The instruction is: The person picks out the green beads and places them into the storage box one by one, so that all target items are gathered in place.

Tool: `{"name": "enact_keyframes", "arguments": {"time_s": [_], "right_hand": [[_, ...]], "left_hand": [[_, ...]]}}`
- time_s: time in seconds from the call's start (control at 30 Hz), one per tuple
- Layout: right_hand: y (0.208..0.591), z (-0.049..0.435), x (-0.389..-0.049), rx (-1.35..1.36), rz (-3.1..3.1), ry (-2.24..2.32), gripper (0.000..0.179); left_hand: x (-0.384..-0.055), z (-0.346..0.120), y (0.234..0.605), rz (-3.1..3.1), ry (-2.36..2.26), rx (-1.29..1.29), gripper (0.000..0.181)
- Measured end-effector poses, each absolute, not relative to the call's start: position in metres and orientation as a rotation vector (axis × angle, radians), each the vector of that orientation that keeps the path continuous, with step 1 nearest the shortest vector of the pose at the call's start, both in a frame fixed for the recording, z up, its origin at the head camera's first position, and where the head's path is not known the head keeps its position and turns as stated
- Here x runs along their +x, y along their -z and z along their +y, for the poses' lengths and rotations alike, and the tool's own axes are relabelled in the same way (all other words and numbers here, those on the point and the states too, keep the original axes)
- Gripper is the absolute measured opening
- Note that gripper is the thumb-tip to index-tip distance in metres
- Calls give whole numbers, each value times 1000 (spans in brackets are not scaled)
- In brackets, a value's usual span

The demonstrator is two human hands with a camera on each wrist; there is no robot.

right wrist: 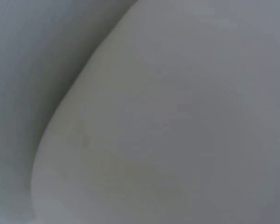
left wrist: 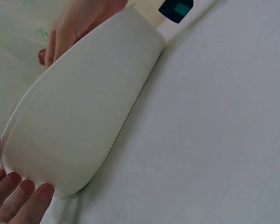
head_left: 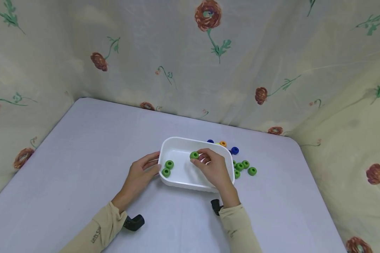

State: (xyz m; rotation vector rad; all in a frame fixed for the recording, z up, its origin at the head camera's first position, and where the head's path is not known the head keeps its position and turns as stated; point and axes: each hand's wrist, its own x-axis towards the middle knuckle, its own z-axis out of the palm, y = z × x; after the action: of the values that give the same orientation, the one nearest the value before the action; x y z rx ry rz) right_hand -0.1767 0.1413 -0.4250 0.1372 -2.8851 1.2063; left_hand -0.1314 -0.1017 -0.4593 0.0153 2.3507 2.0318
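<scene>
A white rectangular tray [head_left: 184, 174] with rounded corners stands on the table. My left hand [head_left: 141, 174] grips its left end, thumb at the rim; in the left wrist view several fingertips [left wrist: 45, 190] press the outer wall. Over the tray's inside, my right hand [head_left: 213, 168] pinches a green bead [head_left: 194, 155] with a hole in it between thumb and fingers. Two more green beads, one [head_left: 169, 164] behind the other [head_left: 166, 172], lie at the left end of the tray. Its pale outer wall [right wrist: 163, 121] fills most of the right wrist view.
Right of the tray lie several loose green beads [head_left: 252, 171]. Blue beads [head_left: 235, 150] and an orange one [head_left: 223, 143] are behind its right corner, partly hidden by the rim. Dark wrist-worn devices [head_left: 134, 222] show near both sleeves. A flowered curtain [head_left: 183, 52] surrounds the table.
</scene>
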Motion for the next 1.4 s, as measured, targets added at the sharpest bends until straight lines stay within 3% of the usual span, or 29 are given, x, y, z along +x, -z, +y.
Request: {"name": "enact_keyframes", "arguments": {"time_s": [0.6,1.4], "right_hand": [[432,109,-187,267,-3038,-1087,31],[439,105,-193,406,-3076,-1123,26]], "left_hand": [[-131,-100,460,2331,-2039,50,47],[-132,-98,459,2309,-2046,26,48]]}}
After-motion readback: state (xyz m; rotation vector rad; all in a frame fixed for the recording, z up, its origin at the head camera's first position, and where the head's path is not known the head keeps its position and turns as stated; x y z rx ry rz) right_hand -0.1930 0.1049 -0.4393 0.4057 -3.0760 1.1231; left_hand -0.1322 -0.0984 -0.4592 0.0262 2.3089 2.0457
